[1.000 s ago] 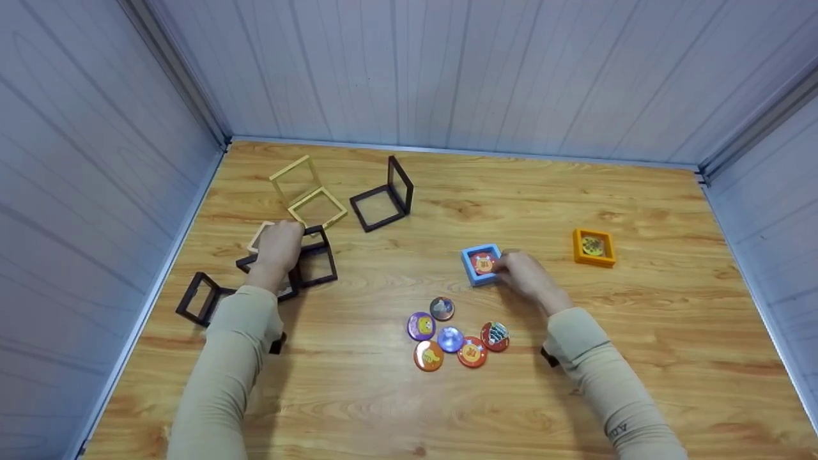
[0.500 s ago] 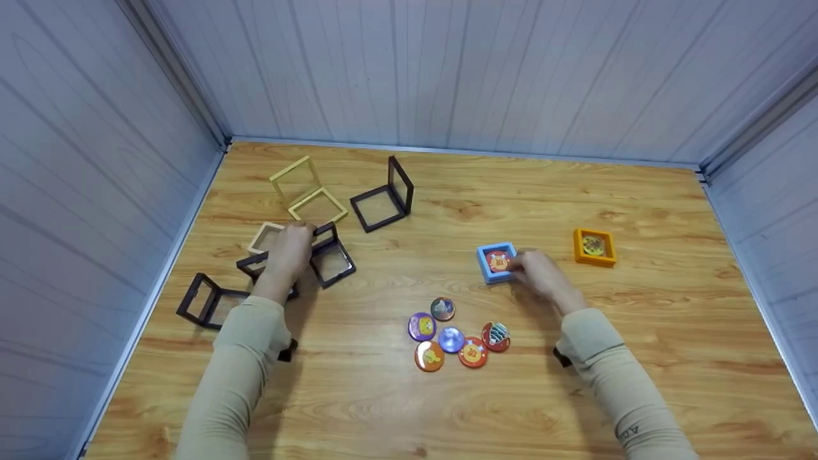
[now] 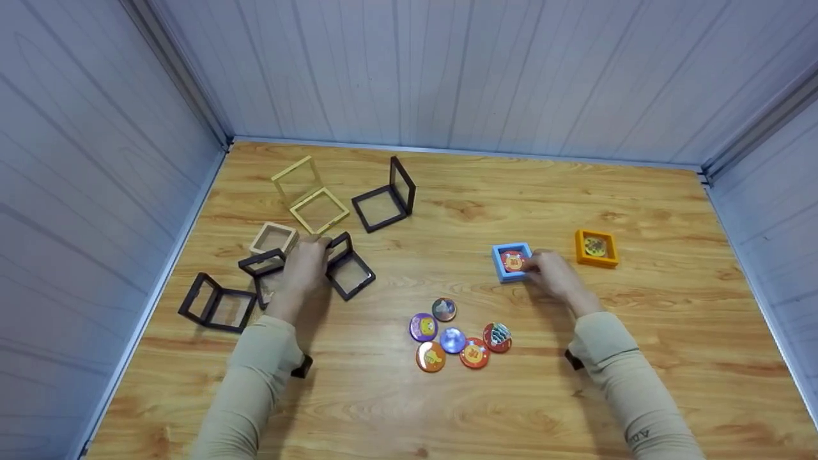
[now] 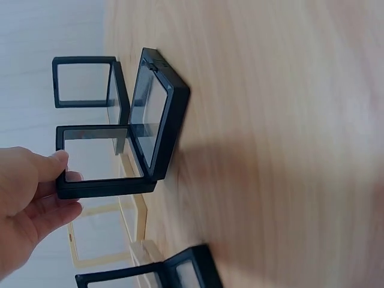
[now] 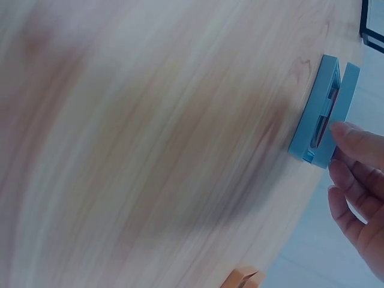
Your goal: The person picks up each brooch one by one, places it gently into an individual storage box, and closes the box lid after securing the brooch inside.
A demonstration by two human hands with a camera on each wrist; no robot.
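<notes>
My left hand [image 3: 303, 271] pinches the raised lid of a black display frame [image 3: 359, 291]. In the left wrist view, thumb and fingers grip the lid's edge, while the frame's other half [image 4: 174, 129] is on the table. On the right, my right hand [image 3: 557, 281] holds the near-right side of a blue display frame [image 3: 498, 265]. A red round badge [image 3: 512, 261] shows through its window. Seen from the right wrist, the thumb and fingers pinch one blue half [image 5: 345, 90], and a narrow gap runs between the two halves.
Several badges [image 3: 452, 340] lie in a cluster at the table's middle. An orange frame [image 3: 596, 262] with a badge is far right. Unfolded black [image 3: 231, 329], brown [image 3: 383, 223] and yellow [image 3: 329, 223] frames, plus a beige frame [image 3: 291, 239], surround the left hand. Panel walls [image 3: 409, 76] enclose the table.
My left hand has drawn the black frame rightward and nearer, turning it and moving it away from its neighbours. My right hand has slid the blue frame to the right.
</notes>
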